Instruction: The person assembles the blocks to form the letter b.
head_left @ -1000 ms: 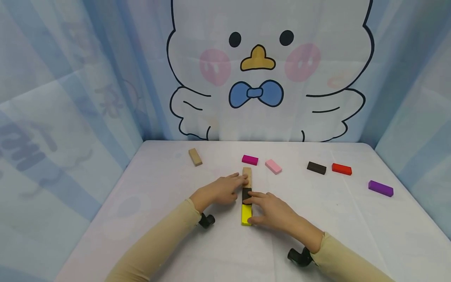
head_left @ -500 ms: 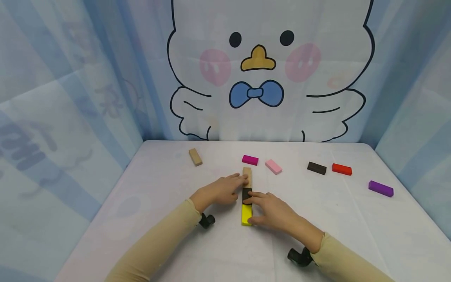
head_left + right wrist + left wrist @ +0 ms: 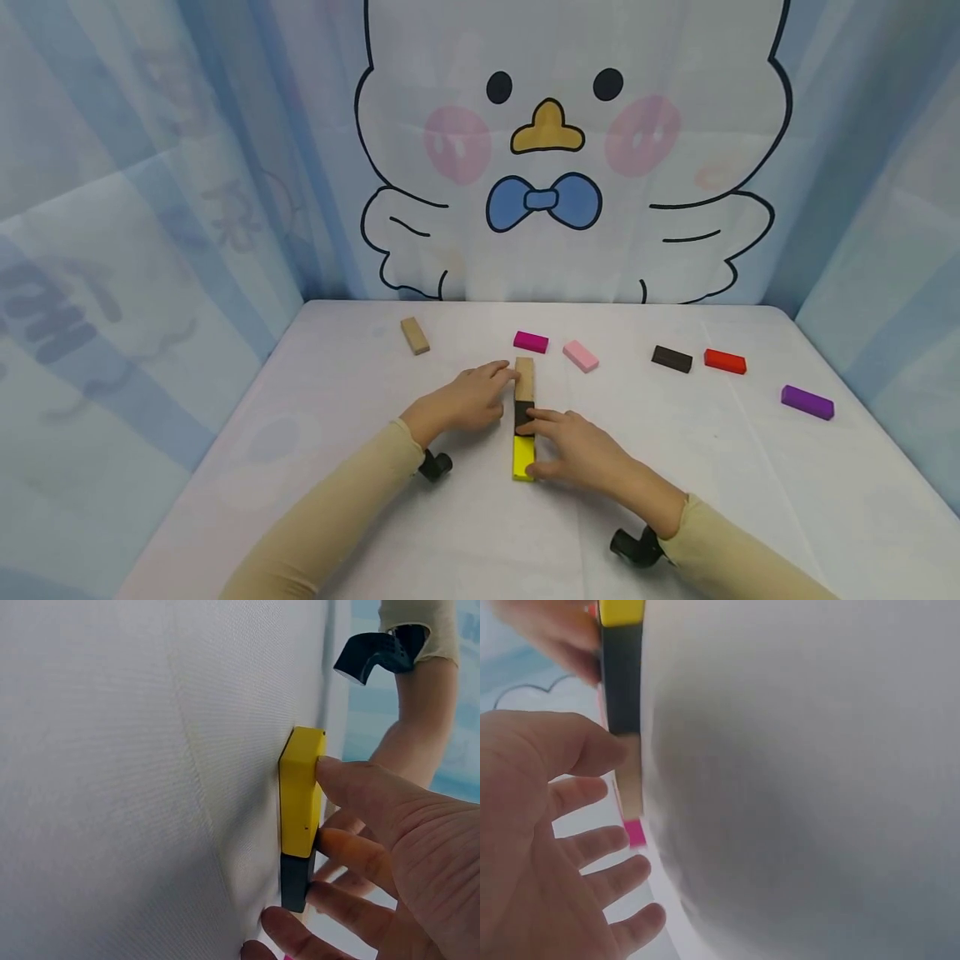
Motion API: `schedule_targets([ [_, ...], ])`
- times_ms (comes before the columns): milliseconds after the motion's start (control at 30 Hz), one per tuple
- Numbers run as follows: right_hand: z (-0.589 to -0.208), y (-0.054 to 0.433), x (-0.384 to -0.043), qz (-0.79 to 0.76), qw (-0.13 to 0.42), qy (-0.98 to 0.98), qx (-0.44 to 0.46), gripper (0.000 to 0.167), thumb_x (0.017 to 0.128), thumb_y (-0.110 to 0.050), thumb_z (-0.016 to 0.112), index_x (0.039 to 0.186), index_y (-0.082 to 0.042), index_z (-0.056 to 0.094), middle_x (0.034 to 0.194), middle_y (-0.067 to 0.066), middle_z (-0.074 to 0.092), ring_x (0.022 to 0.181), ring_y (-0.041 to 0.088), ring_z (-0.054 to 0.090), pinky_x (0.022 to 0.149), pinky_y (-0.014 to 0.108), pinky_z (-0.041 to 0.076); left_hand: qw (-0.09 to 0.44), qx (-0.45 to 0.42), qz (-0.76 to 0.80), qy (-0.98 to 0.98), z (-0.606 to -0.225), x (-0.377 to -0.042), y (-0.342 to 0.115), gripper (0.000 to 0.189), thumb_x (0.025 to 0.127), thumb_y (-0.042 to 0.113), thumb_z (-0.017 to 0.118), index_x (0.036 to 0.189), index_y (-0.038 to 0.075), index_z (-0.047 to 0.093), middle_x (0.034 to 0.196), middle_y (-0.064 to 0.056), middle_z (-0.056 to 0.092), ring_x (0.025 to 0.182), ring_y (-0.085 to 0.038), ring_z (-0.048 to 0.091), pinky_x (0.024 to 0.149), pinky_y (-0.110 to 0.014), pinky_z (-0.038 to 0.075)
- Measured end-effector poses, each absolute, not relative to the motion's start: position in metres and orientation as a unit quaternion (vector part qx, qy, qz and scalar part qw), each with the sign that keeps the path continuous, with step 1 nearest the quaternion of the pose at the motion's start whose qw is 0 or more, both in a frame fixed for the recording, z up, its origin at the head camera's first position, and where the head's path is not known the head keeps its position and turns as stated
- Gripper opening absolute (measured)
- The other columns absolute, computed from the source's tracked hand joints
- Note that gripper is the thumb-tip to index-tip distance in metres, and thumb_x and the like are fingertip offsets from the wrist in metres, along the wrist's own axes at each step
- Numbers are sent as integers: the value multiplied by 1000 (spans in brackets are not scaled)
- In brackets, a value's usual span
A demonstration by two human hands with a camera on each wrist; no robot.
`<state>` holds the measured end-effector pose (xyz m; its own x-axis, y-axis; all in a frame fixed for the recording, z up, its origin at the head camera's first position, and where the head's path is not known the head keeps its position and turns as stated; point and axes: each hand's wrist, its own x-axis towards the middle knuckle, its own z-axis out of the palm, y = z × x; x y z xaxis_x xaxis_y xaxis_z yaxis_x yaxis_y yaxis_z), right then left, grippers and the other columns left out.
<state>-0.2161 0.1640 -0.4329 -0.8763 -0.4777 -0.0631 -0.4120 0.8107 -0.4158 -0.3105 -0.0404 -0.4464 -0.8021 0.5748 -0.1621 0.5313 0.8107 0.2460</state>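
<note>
Three blocks lie end to end in a straight row: a tan wooden block (image 3: pixel 526 383) at the far end, a black block (image 3: pixel 521 414) in the middle and a yellow block (image 3: pixel 522 456) nearest me. On the row's left side is my left hand (image 3: pixel 465 400), fingers spread, fingertips at the tan block's edge; in the left wrist view its thumb overlaps that block. From the right, my right hand (image 3: pixel 585 452) rests on the row with its thumb on the yellow block and its fingertips over the black one.
Along the table's back lie a loose tan block (image 3: pixel 415 336), a magenta block (image 3: pixel 531 342) and a pink block (image 3: pixel 581 356). Farther right are another black block (image 3: pixel 672 359), a red block (image 3: pixel 725 361) and a purple block (image 3: pixel 807 402). A printed curtain (image 3: pixel 547 250) hangs behind the table.
My left hand has drawn slightly left, its fingers sliding from over the tan block to its edge. The right hand and the row stay put.
</note>
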Motion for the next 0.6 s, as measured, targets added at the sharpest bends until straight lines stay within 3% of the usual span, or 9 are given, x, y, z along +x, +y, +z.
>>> schedule_targets([
  [333,-433,163,-216,-194,83,950,-230,51,84,-30,87,131,-19,72,151,12,57,126,40,59,103,53,54,87,244,65,964,-446,-333,-67,51,105,19,53,155,13,44,164,-13,37,153,-30,35,125,-54,30],
  [600,-432,163,-216,-192,84,950,-231,51,84,-31,87,132,-20,72,152,11,57,126,39,59,102,53,55,43,237,65,968,-446,-354,-94,44,105,17,53,148,7,50,156,-17,47,146,-37,43,121,-54,36],
])
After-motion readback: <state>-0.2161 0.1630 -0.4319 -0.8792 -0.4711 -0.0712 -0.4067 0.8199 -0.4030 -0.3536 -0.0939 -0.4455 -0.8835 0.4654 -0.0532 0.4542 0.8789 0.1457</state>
